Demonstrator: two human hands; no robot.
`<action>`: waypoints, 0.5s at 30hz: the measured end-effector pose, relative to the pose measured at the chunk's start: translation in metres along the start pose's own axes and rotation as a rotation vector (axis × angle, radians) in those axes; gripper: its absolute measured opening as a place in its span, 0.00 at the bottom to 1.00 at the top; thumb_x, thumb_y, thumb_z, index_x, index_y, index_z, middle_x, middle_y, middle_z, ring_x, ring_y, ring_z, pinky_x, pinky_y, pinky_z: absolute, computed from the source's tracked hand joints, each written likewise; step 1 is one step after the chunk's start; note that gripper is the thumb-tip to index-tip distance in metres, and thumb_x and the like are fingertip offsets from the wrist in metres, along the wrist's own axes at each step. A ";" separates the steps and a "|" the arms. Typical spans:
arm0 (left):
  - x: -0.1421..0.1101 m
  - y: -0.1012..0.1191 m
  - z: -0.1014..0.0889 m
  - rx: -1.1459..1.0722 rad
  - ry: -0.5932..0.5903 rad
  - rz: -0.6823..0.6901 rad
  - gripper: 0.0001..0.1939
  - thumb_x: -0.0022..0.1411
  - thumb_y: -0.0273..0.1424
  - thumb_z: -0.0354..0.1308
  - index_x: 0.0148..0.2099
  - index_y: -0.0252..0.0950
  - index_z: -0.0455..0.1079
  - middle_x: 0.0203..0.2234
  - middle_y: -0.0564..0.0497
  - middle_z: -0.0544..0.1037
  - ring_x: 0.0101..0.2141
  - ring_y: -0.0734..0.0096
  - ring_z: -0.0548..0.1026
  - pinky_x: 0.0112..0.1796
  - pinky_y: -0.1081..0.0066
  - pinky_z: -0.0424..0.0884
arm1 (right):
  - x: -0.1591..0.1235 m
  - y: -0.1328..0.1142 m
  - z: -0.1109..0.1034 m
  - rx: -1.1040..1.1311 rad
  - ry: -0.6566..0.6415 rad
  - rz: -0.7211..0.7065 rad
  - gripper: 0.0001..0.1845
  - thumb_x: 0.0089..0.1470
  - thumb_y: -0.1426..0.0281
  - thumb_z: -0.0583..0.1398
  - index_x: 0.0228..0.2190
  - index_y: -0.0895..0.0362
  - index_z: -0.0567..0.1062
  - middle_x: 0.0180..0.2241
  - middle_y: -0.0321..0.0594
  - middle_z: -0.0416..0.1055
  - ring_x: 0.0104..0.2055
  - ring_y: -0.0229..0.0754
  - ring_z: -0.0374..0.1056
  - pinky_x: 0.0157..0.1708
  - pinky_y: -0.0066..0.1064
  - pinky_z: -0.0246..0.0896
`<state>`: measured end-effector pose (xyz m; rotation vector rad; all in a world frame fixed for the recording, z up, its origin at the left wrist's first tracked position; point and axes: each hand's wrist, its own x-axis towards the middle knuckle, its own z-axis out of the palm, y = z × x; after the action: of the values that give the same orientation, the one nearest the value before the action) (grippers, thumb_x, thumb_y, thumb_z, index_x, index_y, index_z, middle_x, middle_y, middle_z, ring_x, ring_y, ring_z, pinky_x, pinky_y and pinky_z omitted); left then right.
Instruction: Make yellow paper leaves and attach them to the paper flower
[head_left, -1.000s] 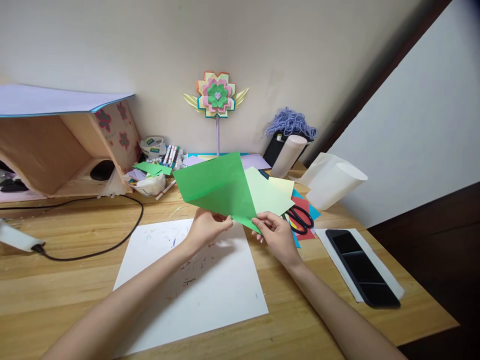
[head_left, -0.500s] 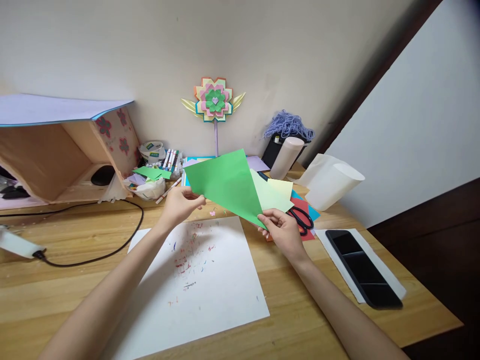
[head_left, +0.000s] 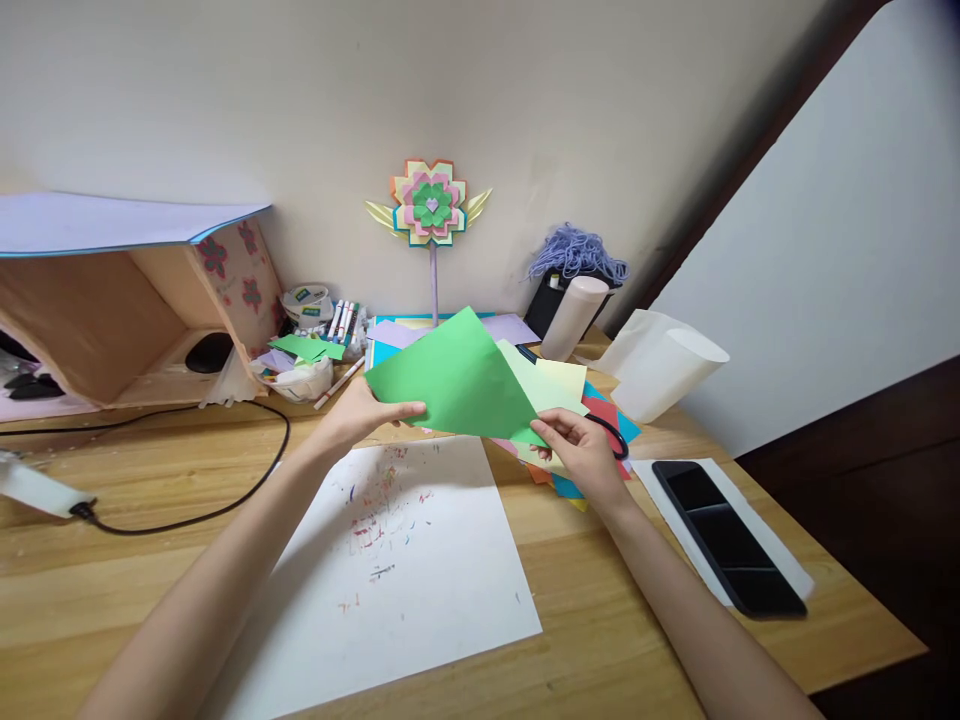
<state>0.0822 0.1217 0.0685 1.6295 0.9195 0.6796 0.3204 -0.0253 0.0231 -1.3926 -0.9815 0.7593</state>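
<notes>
A sheet of green paper (head_left: 457, 375) is held up between both hands, above the far edge of a large white sheet (head_left: 450, 560) marked with coloured streaks. My left hand (head_left: 364, 412) pinches its left corner, thumb on top. At the right corner my right hand (head_left: 574, 445) grips it between thumb and fingers. Just behind my right hand lie pale yellow paper (head_left: 561, 382), red and blue pieces, and black-handled scissors (head_left: 616, 435), partly hidden by the hand. A paper flower (head_left: 431, 205) on a purple stem stands against the wall behind.
To the left are an open cardboard box (head_left: 161, 320), a black cable (head_left: 187, 525), a bowl of paper scraps (head_left: 304, 380) and several markers (head_left: 345, 318). A phone (head_left: 727, 540), curled white paper (head_left: 667, 365), a pale cylinder (head_left: 576, 318) and purple yarn (head_left: 574, 252) are at right.
The green paper has turned and flattened, its left corner lower and its right corner slightly higher. My left hand has shifted its thumb onto the sheet; my right hand has moved slightly right.
</notes>
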 end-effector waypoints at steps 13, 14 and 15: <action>-0.025 0.006 0.061 -0.243 0.028 -0.135 0.23 0.43 0.35 0.67 0.42 0.31 0.69 0.30 0.48 0.79 0.26 0.67 0.77 0.31 0.69 0.75 | -0.016 0.004 0.031 0.427 -0.154 0.229 0.14 0.41 0.63 0.66 0.30 0.58 0.74 0.27 0.37 0.71 0.24 0.33 0.62 0.23 0.25 0.61; -0.028 0.004 0.066 -0.234 -0.001 -0.144 0.21 0.44 0.35 0.66 0.40 0.31 0.70 0.28 0.48 0.79 0.27 0.67 0.78 0.32 0.69 0.75 | -0.019 0.005 0.036 0.419 -0.167 0.228 0.13 0.41 0.63 0.66 0.29 0.59 0.75 0.25 0.36 0.70 0.25 0.33 0.63 0.24 0.25 0.62; -0.030 0.002 0.071 -0.224 -0.032 -0.146 0.18 0.45 0.35 0.66 0.38 0.31 0.70 0.26 0.48 0.79 0.27 0.66 0.78 0.33 0.69 0.75 | -0.022 0.007 0.039 0.407 -0.175 0.225 0.13 0.41 0.63 0.66 0.27 0.60 0.75 0.24 0.36 0.70 0.25 0.34 0.63 0.25 0.26 0.62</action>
<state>0.1245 0.0582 0.0539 1.3582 0.8964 0.6297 0.2763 -0.0276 0.0109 -1.1016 -0.7536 1.1939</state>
